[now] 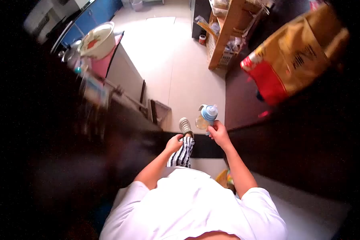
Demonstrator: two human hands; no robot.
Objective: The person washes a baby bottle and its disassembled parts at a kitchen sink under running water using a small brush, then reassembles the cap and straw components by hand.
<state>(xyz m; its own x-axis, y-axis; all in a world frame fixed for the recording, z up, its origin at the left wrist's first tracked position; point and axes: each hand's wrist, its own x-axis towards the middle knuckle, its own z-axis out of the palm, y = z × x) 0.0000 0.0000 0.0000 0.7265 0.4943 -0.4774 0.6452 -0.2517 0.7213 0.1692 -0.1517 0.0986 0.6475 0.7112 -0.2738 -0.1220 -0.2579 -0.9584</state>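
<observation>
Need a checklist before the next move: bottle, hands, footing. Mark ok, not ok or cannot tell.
1. Bottle gripped: ok, in the right hand.
2. Left hand free: cannot tell; curled, nothing visible in it.
3. Cap over the bottle's top: cannot tell, too small.
4. Bottle away from the bag: ok, well apart.
5. Both feet in view: not ok, only one shoe shows.
</observation>
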